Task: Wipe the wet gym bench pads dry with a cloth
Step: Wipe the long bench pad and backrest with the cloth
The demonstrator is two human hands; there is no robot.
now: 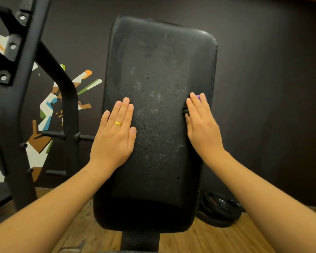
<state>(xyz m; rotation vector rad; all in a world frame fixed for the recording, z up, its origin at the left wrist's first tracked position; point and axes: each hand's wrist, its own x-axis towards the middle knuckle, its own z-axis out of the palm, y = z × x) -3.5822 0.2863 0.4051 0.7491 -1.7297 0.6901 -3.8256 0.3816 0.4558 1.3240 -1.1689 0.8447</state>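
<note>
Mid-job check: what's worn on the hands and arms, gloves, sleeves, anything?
No gloves, no sleeves in view; the left forearm and right forearm are bare. The left hand wears a plain gold ring on its ring finger. The right hand shows no ring; neither wrist carries a watch or band.

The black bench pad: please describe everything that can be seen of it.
The bench pad is a long black cushion with rounded corners, a grained leather-like cover and a stitched seam near its edges. It leans back before a dark wall, on a black post. Pale smears and a few dark spots mark its surface. The left hand lies flat on its left side; the right hand presses a dark bunched cloth against its right side.
</note>
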